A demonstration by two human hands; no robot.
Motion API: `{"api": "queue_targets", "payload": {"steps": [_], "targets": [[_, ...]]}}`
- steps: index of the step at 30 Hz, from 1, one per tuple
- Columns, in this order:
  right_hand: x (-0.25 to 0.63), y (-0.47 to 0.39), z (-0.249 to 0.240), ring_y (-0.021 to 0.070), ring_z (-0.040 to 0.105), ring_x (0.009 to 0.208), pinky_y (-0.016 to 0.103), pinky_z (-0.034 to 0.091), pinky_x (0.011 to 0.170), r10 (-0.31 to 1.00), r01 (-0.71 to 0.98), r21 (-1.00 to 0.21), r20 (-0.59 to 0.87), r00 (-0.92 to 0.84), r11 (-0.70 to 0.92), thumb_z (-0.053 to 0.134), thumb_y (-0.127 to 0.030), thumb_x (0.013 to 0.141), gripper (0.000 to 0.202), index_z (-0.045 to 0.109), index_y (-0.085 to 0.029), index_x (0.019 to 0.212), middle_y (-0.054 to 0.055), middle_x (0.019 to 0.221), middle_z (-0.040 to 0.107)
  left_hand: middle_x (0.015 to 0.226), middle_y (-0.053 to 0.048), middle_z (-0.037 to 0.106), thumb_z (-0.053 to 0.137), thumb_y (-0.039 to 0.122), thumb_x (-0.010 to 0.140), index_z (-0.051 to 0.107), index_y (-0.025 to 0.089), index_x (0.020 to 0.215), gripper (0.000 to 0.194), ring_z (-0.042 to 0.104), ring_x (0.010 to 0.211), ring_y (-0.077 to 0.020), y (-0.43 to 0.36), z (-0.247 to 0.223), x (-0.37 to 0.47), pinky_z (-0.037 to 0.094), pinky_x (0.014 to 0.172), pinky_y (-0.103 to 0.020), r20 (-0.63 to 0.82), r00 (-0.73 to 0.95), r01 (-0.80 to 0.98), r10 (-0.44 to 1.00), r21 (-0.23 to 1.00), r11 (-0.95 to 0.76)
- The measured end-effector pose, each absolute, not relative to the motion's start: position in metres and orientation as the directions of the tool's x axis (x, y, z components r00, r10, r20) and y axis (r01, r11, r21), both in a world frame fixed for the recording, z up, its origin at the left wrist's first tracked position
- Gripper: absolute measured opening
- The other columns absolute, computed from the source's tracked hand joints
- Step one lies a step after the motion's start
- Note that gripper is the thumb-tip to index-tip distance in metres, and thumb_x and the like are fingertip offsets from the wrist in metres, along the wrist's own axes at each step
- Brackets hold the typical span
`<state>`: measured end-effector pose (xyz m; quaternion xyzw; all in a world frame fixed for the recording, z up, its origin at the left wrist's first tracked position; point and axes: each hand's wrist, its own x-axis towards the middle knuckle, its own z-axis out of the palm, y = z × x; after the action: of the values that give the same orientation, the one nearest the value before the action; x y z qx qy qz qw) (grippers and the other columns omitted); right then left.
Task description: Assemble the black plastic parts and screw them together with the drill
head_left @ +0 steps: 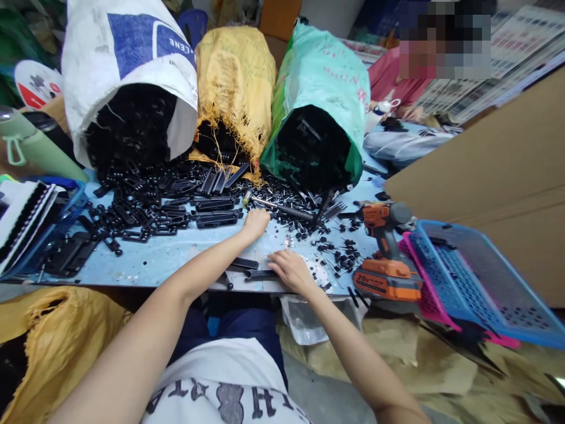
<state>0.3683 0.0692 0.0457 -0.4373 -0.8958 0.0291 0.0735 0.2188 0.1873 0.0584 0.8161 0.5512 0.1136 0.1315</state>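
Note:
My left hand [257, 224] reaches forward over the table, just in front of a small hammer [285, 208] with a dark handle. Its fingers look curled, and whatever is in them is hidden. Near the front edge, my right hand [291, 270] lies low with its fingers stretched leftward over the end of a long black plastic part [260, 274]. A similar black part [244, 263] lies just behind that one. Small black pieces with metal pins [342, 256] are scattered to the right of my right hand. Tiny shiny bits [289, 241] lie between the hands.
White [128, 70], yellow [236, 76] and green sacks [326, 76] spill black parts [145, 200] across the back. An orange cordless drill [386, 253] and blue basket [485, 277] stand right. A green bottle [42, 141] is left. Another person [384, 76] sits behind, right.

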Motion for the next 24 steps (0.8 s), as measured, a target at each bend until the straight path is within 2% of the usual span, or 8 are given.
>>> {"api": "queue_targets", "payload": {"steps": [3,6,8,12,15,17,21,24], "targets": [[0.367,0.11,0.05,0.0226,0.05,0.092,0.032,0.037,0.073,0.916,0.929,-0.038,0.185,-0.355,0.368,0.036,-0.033,0.095,0.031,0.058,-0.016,0.108,0.012,0.101,0.061,0.102,-0.011,0.062,0.039,0.008,0.087,0.063,0.013,0.102,0.028,0.058,0.098,-0.0197,0.17,0.054,0.199,0.045,0.084,-0.031,0.074,0.367,0.858,0.927,0.358,-0.368],[0.363,0.156,0.051,0.0265,0.05,0.094,0.033,0.036,0.069,0.972,0.983,0.044,0.152,-0.181,0.177,0.039,-0.022,0.091,0.026,0.058,-0.012,0.105,0.016,0.101,0.06,0.1,-0.007,0.061,0.043,0.018,0.09,0.062,0.016,0.105,0.024,0.058,0.095,-0.016,0.131,0.054,0.149,0.045,0.086,-0.027,0.211,0.3,0.806,0.93,0.465,-0.366],[0.362,0.177,0.049,0.0272,0.05,0.093,0.033,0.035,0.068,0.979,0.982,0.063,0.088,-0.185,0.179,0.04,-0.018,0.089,0.023,0.058,-0.01,0.1,0.017,0.098,0.062,0.092,-0.006,0.06,0.043,0.021,0.09,0.063,0.017,0.1,0.023,0.058,0.089,-0.0149,0.103,0.056,0.109,0.046,0.083,-0.027,0.277,0.209,0.785,0.938,0.524,-0.33],[0.36,0.184,0.048,0.0268,0.052,0.09,0.034,0.036,0.071,0.963,0.967,0.023,0.089,-0.256,0.255,0.044,-0.02,0.086,0.02,0.059,-0.01,0.096,0.016,0.092,0.063,0.083,-0.004,0.057,0.043,0.02,0.089,0.065,0.018,0.094,0.022,0.059,0.081,-0.0148,0.058,0.057,0.056,0.048,0.077,-0.027,0.196,0.165,0.809,0.967,0.534,-0.247],[0.357,0.167,0.051,0.0264,0.052,0.09,0.034,0.038,0.075,0.925,0.932,-0.066,0.166,-0.342,0.356,0.045,-0.027,0.088,0.022,0.06,-0.013,0.095,0.015,0.092,0.062,0.085,-0.006,0.057,0.041,0.019,0.089,0.065,0.018,0.096,0.025,0.059,0.081,-0.0167,0.045,0.062,0.05,0.048,0.078,-0.029,0.113,0.184,0.866,0.976,0.451,-0.216],[0.351,0.149,0.054,0.0248,0.053,0.089,0.034,0.041,0.075,0.89,0.881,-0.179,0.226,-0.397,0.438,0.044,-0.032,0.09,0.024,0.06,-0.014,0.092,0.013,0.092,0.061,0.087,-0.007,0.056,0.038,0.016,0.089,0.065,0.017,0.095,0.027,0.059,0.08,-0.0189,0.045,0.071,0.056,0.048,0.076,-0.031,0.051,0.211,0.912,0.976,0.349,-0.216],[0.334,0.109,0.058,0.0181,0.058,0.075,0.031,0.046,0.07,0.86,0.695,-0.507,0.331,-0.388,0.509,0.045,-0.04,0.09,0.026,0.059,-0.018,0.092,0.008,0.086,0.061,0.089,-0.01,0.057,0.036,0.003,0.082,0.065,0.016,0.083,0.031,0.058,0.085,-0.0215,0.051,0.095,0.068,0.047,0.079,-0.033,-0.079,0.388,0.91,0.918,0.191,-0.368],[0.323,0.085,0.058,0.0164,0.061,0.073,0.029,0.049,0.067,0.867,0.572,-0.654,0.34,-0.364,0.496,0.046,-0.042,0.089,0.027,0.06,-0.02,0.09,0.006,0.082,0.064,0.093,-0.012,0.058,0.037,0.001,0.081,0.064,0.015,0.081,0.03,0.058,0.089,-0.0226,0.056,0.107,0.072,0.046,0.081,-0.034,-0.127,0.493,0.867,0.861,0.155,-0.474]]}}
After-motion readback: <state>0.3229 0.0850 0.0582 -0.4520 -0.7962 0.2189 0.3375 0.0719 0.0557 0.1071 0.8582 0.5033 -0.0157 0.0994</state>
